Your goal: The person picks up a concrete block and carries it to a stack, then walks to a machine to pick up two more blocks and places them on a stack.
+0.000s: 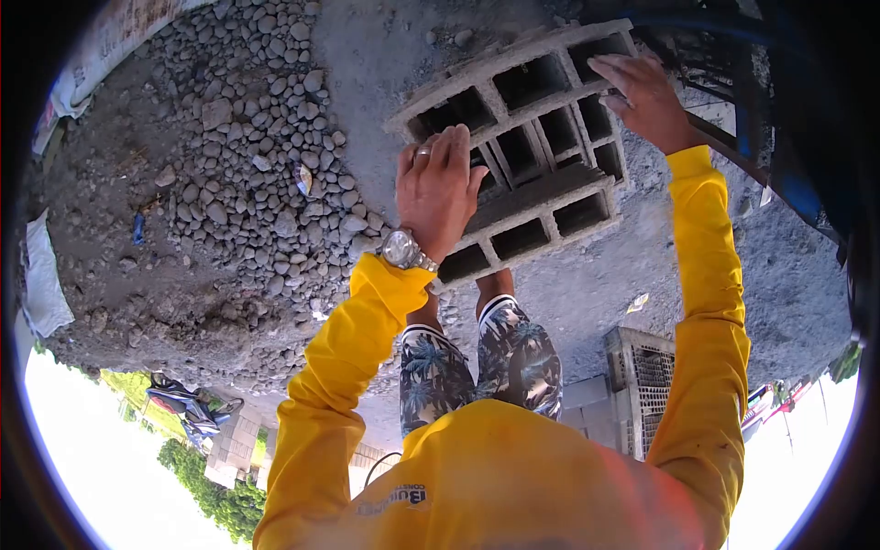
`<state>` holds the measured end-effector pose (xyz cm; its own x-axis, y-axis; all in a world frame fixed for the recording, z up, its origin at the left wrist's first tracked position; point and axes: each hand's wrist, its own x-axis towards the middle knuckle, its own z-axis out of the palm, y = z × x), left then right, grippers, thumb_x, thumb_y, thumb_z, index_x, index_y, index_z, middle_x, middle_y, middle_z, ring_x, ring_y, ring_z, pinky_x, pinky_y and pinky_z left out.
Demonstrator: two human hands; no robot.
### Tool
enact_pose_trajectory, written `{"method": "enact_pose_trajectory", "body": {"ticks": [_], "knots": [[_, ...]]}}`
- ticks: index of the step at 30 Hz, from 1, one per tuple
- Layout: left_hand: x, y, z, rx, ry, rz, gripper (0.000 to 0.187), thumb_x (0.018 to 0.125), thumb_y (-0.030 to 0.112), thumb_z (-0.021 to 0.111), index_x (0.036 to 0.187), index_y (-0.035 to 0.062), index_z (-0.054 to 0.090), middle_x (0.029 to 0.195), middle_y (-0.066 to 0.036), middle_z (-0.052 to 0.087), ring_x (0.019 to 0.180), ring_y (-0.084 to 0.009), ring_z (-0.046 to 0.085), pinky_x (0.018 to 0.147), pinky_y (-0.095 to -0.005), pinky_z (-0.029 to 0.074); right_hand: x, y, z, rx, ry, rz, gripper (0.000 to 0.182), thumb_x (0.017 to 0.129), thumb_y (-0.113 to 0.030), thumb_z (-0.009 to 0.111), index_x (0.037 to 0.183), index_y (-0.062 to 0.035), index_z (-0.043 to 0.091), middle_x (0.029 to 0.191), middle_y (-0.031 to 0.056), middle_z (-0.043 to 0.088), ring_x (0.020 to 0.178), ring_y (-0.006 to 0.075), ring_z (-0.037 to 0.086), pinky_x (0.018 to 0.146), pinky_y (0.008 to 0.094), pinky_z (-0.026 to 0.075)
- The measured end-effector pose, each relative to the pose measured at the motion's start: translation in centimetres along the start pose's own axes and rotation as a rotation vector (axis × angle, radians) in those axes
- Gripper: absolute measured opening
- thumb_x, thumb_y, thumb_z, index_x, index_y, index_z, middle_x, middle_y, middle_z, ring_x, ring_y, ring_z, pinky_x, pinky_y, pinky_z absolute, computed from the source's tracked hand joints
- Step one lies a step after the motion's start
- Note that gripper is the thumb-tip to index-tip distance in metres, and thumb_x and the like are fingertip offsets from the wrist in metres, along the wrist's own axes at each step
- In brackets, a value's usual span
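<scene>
Several grey hollow concrete blocks [541,209] stand side by side, their open cells facing up. My left hand [435,188] lies over the left end of the middle blocks, fingers stretched out close together and thumb apart. It wears a ring and a metal wristwatch [406,249]. At the upper right end of the blocks is my right hand [646,96], its fingers extended over a cell and its thumb apart. Neither hand is visibly wrapped round a block. Whether the right fingertips touch the concrete cannot be told.
A heap of rounded stones [266,137] spreads over the ground to the left. Dark metal framework [733,151] borders the right side. Behind my legs stands a grate-like crate [646,385]. A motorcycle [191,403] is at the lower left.
</scene>
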<state>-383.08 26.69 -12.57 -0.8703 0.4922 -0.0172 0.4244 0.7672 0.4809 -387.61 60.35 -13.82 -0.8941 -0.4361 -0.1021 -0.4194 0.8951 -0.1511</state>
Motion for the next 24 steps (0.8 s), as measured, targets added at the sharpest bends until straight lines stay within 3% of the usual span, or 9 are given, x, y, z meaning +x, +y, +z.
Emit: {"method": "enact_pose_trajectory", "body": {"ticks": [2,4,5,8,11,14,18,23,24], "knots": [[0.6,-0.4,1.0,0.100,-0.094,0.041,0.039,0.080,0.018,0.066,0.112,0.0000,0.056,0.099,-0.014,0.063,0.091,-0.0261,0.062,0.090,-0.0391,0.041,-0.2,1.1,1.5,-0.069,-0.113,-0.040,0.045,0.080,-0.011,0.067,0.123,-0.0116,0.056,0.115,0.0083,0.061,0.109,0.0225,0.056,0.107,0.0400,0.031],[0.9,-1.1,1.6,0.207,-0.191,0.094,0.036,0.080,0.017,0.065,0.111,0.0004,0.056,0.094,-0.013,0.065,0.086,-0.0258,0.063,0.089,-0.0386,0.042,-0.4,1.9,2.3,-0.034,-0.136,-0.030,0.049,0.077,-0.003,0.066,0.123,-0.0112,0.055,0.118,0.0102,0.059,0.111,0.0260,0.054,0.108,0.0410,0.031],[1.1,-1.3,1.8,0.212,-0.152,0.117,0.031,0.075,0.011,0.064,0.104,0.0014,0.058,0.084,-0.011,0.065,0.078,-0.0251,0.063,0.085,-0.0359,0.043,-0.3,1.9,2.3,-0.054,-0.139,-0.031,0.048,0.077,-0.002,0.065,0.123,-0.0109,0.055,0.118,0.0103,0.059,0.111,0.0257,0.054,0.108,0.0413,0.030],[1.3,-2.2,2.3,0.204,-0.234,0.135,0.029,0.069,0.006,0.063,0.097,0.0024,0.058,0.077,-0.010,0.064,0.075,-0.0247,0.063,0.082,-0.0333,0.045,-0.6,1.7,2.6,-0.092,-0.195,-0.039,0.047,0.076,-0.001,0.064,0.122,-0.0092,0.056,0.119,0.0115,0.059,0.112,0.0255,0.054,0.110,0.0411,0.029],[1.3,-2.1,2.1,0.145,-0.172,0.152,0.027,0.065,0.004,0.062,0.091,0.0037,0.058,0.073,-0.009,0.063,0.071,-0.0246,0.063,0.079,-0.0324,0.046,-0.5,1.8,2.4,-0.094,-0.239,-0.056,0.046,0.075,-0.001,0.064,0.120,-0.0072,0.056,0.120,0.0131,0.058,0.114,0.0267,0.053,0.110,0.0405,0.029],[1.3,-2.1,2.5,0.158,-0.080,0.167,0.021,0.069,0.005,0.062,0.090,0.0036,0.057,0.072,-0.009,0.063,0.068,-0.0244,0.063,0.077,-0.0327,0.046,0.2,1.6,1.7,-0.100,-0.288,-0.066,0.046,0.075,-0.001,0.063,0.120,-0.0063,0.056,0.120,0.0141,0.059,0.115,0.0277,0.053,0.110,0.0401,0.029],[1.3,-2.6,2.6,0.148,-0.107,0.174,0.018,0.074,0.007,0.062,0.092,0.0034,0.058,0.073,-0.008,0.063,0.069,-0.0235,0.063,0.077,-0.0328,0.047,1.3,1.6,1.2,-0.142,-0.438,-0.047,0.046,0.076,-0.005,0.065,0.120,-0.0059,0.056,0.120,0.0140,0.059,0.115,0.0282,0.052,0.110,0.0401,0.029],[0.9,-2.0,2.6,0.155,-0.146,0.100,0.024,0.079,0.010,0.062,0.101,0.0026,0.059,0.082,-0.011,0.066,0.077,-0.0248,0.065,0.082,-0.0336,0.047,0.7,2.5,2.1,-0.108,-0.331,-0.035,0.045,0.077,-0.014,0.068,0.120,-0.0076,0.057,0.121,0.0114,0.059,0.114,0.0288,0.053,0.108,0.0389,0.032],[0.7,-1.8,2.5,0.112,-0.060,0.112,0.027,0.080,0.012,0.062,0.104,0.0020,0.059,0.087,-0.013,0.066,0.081,-0.0255,0.065,0.084,-0.0344,0.047,0.7,2.6,2.0,-0.114,-0.315,-0.051,0.045,0.078,-0.017,0.069,0.120,-0.0084,0.057,0.121,0.0108,0.059,0.114,0.0290,0.053,0.107,0.0387,0.033]]}}
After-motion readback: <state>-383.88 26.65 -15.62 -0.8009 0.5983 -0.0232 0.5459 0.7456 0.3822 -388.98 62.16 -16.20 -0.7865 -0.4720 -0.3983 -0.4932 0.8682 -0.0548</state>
